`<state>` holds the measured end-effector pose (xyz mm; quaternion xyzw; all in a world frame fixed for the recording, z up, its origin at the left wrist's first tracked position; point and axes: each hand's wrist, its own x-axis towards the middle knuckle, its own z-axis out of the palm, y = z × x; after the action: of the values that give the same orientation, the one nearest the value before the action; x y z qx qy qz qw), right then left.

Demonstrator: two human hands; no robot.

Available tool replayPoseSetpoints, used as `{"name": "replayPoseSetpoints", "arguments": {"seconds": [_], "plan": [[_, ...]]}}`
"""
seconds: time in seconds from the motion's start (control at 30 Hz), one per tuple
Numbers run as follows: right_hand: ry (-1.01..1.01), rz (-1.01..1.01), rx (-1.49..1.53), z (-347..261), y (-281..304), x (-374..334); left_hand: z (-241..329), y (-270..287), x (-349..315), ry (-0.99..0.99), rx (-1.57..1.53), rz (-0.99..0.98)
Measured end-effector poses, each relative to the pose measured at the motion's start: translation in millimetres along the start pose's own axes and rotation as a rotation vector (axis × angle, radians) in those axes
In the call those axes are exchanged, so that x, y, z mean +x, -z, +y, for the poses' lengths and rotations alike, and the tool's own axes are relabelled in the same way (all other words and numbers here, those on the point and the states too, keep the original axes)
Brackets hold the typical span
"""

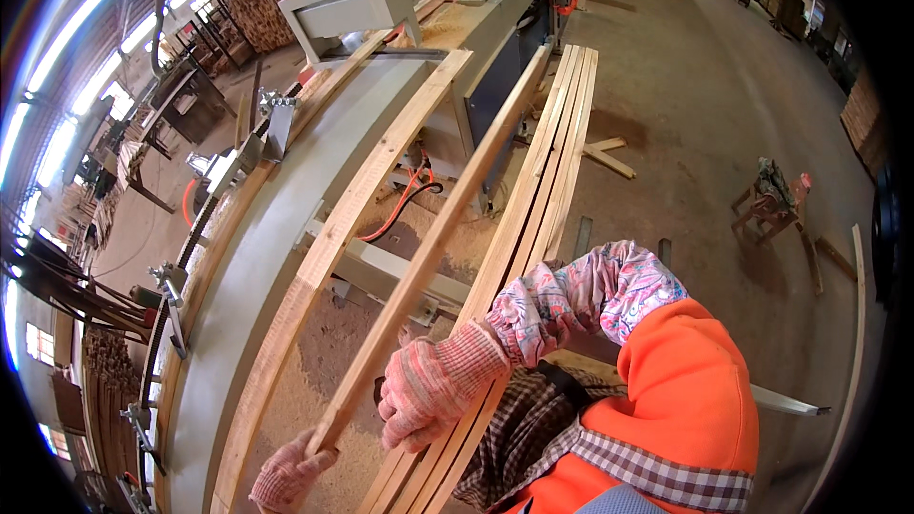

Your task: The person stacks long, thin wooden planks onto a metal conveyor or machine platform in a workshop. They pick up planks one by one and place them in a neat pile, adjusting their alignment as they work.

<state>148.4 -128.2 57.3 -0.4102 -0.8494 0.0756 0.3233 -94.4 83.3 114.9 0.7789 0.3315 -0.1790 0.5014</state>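
Lower left of frame: left hand (pixel 290 476), in a knitted pinkish glove, is closed around the near end of a long wooden strip (pixel 428 247).
Lower centre: right hand (pixel 428 390), gloved the same way, has its fingers curled on the same strip a little farther up; a patterned sleeve cover and an orange sleeve run behind it.
Strip held: one; it rises from the lower left toward the upper centre, lifted between the machine bed and the stack.
Stack of strips (pixel 552 162): just right of the held strip, about five or six lying side by side on edge; exact count cannot be told, since the right hand and sleeve cover the near ends.
Plank on bed (pixel 381 162): one wider board lying along the grey machine bed (pixel 286 228), left of the held strip.
Machine head (pixel 347 5): one grey housing at upper centre, over the far end of the bed.
Clamps (pixel 271 119): about four metal brackets along the bed's left edge.
Cables (pixel 405 200): orange-red, hanging under the bed, between plank and held strip.
Sawdust (pixel 333 343): heaped under the bed.
Offcuts (pixel 609 157): two short pieces crossed on the floor at right of the stack.
Small wooden stand (pixel 771 200): one, well apart at right.
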Motion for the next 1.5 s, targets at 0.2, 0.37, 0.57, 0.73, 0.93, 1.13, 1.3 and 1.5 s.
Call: {"name": "replayPoseSetpoints", "arguments": {"seconds": [0.2,0.37,0.57,0.73,0.93,1.13,1.3,1.5], "plan": [[0.074,0.064,0.04,9,-8,4,2,-23,-16,0.008,0.037,-0.082],[0.114,0.174,-0.011,8,-5,3,-11,-35,-29,-0.492,0.422,0.096],[0.121,0.278,-0.004,-2,6,7,-15,-64,-31,-0.508,0.398,0.188],[0.047,0.317,-0.035,-1,8,9,-7,-72,-27,-0.525,0.475,0.192],[0.007,0.148,-0.063,9,-4,3,-3,-74,-22,-0.516,0.521,0.191],[0.033,0.124,-0.061,12,-5,3,3,-73,-15,-0.514,0.54,0.168],[0.06,0.167,-0.049,11,-9,5,4,-70,-18,-0.49,0.541,0.136],[0.058,0.119,-0.115,9,-9,7,13,-58,-18,-0.306,0.431,-0.034]]}}
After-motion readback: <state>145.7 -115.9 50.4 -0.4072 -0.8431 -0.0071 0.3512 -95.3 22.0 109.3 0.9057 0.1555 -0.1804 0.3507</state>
